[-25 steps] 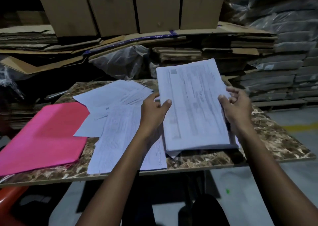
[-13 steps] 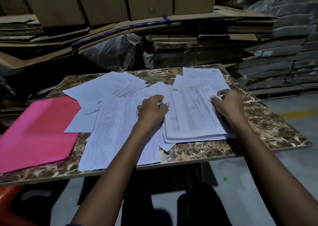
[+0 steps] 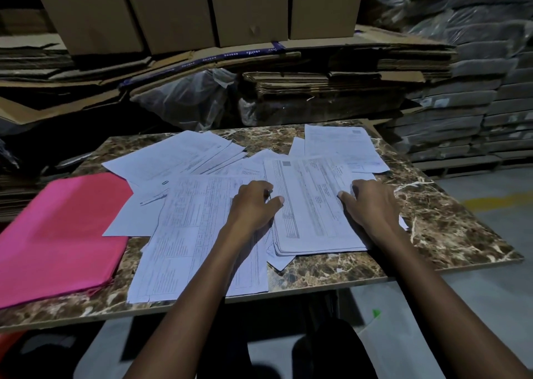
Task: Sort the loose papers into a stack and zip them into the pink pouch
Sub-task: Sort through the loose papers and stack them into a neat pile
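A stack of papers (image 3: 314, 205) lies flat on the marbled table (image 3: 450, 228), right of centre. The left hand (image 3: 253, 205) rests on the stack's left edge, fingers curled at the margin and thumb lying on the top sheet; whether it pinches the sheets cannot be told. The right hand (image 3: 372, 202) presses on the stack's right edge, fingers bent, thumb tip on the paper. Loose sheets (image 3: 184, 159) are spread to the left and behind. The pink pouch (image 3: 57, 228) lies flat at the table's left end. Cardboard boxes (image 3: 248, 6) stand behind.
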Demonstrator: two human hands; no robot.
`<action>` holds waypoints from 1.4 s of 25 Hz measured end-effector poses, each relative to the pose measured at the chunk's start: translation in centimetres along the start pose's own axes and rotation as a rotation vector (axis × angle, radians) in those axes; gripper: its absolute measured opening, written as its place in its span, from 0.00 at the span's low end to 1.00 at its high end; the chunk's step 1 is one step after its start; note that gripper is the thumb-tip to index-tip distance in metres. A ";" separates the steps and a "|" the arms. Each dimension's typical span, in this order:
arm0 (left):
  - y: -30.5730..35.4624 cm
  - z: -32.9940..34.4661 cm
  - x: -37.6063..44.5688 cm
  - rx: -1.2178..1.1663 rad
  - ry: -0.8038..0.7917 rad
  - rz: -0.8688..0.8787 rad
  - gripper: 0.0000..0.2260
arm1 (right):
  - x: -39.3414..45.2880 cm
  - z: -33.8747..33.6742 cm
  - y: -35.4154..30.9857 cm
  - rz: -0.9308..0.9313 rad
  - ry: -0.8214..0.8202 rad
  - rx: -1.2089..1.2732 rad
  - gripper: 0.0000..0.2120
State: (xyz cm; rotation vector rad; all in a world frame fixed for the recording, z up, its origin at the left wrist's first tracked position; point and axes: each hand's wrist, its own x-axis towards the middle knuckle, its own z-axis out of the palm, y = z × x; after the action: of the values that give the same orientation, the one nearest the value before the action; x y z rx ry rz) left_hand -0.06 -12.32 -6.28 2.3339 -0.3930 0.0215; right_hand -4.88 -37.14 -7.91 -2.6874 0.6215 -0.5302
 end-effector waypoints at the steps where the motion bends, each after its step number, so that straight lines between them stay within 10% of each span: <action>1: 0.3 -0.2 -0.2 -0.017 0.009 0.004 0.25 | -0.2 -0.2 -0.1 0.001 -0.015 0.000 0.22; 7: 0.1 -2.2 -2.4 -0.129 0.133 0.008 0.18 | -3.1 -2.1 -3.7 -0.103 0.064 0.009 0.19; 11: -2.7 -5.0 -6.7 -0.111 0.396 -0.102 0.17 | -6.7 -1.2 -7.6 -0.327 -0.172 0.291 0.23; 16: -7.1 -8.0 -9.0 0.404 0.315 -0.410 0.33 | -8.3 -0.1 -11.9 -0.423 -0.261 0.290 0.24; 23: -7.3 -9.2 -7.9 0.312 0.436 -0.312 0.43 | -9.1 2.2 -14.5 -0.268 -0.325 0.139 0.25; 29: -8.6 -9.4 -8.1 0.015 0.639 -0.276 0.07 | -8.8 1.5 -15.2 -0.105 -0.351 0.585 0.33; 35: -9.5 -9.6 -8.8 -0.075 0.664 -0.296 0.18 | -8.4 0.8 -15.1 -0.173 -0.170 0.749 0.05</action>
State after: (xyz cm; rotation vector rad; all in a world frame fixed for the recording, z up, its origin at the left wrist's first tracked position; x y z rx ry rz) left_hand -4.74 3.06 -7.12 2.1341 0.2756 0.6072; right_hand -6.25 -20.17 -4.96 -2.0434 0.0978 -0.4536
